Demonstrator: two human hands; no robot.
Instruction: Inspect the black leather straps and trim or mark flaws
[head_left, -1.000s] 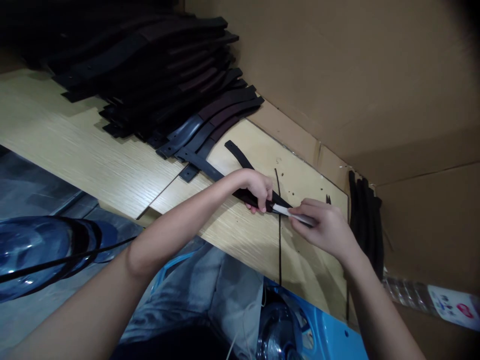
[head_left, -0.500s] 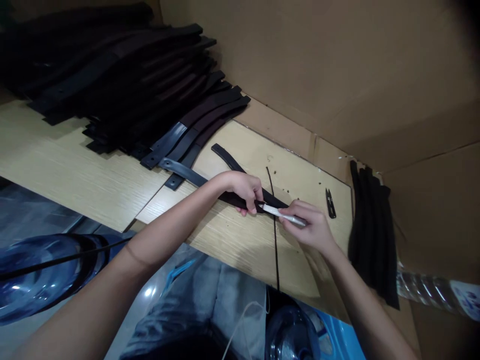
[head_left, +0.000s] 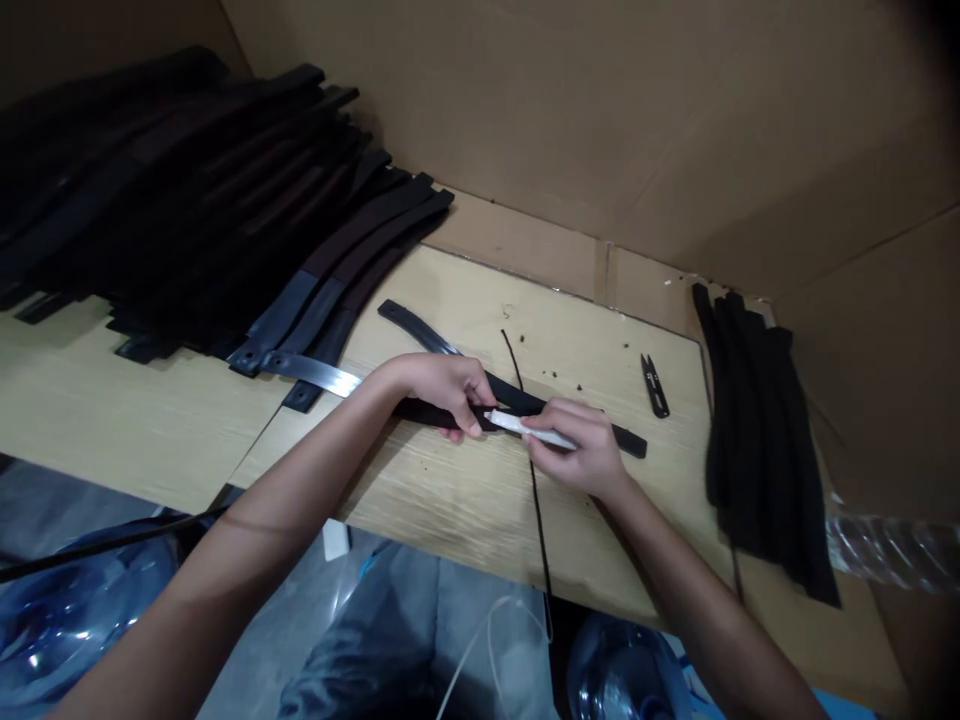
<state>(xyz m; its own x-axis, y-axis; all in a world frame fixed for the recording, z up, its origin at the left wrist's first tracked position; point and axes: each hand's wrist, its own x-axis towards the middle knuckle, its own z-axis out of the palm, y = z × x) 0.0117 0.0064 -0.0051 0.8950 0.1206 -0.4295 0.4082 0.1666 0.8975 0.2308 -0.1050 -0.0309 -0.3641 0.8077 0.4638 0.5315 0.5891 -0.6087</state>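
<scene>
While left hand point(head_left: 442, 390) pins dark strap point(head_left: 525, 408) flat on desk point(head_left: 450, 500), right hand point(head_left: 581, 450) grips white marker point(head_left: 525, 428), tip on strap mid-length. Judged mid-job: big strap stack point(head_left: 187, 210) left, smaller bundle point(head_left: 757, 430) right. Thread snips point(head_left: 654, 385) idle.

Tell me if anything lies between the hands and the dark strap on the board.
Nothing does. The left hand presses directly on the strap, and the right hand holds a white pen with its tip at the strap. A thin black cord crosses the strap there.
</scene>
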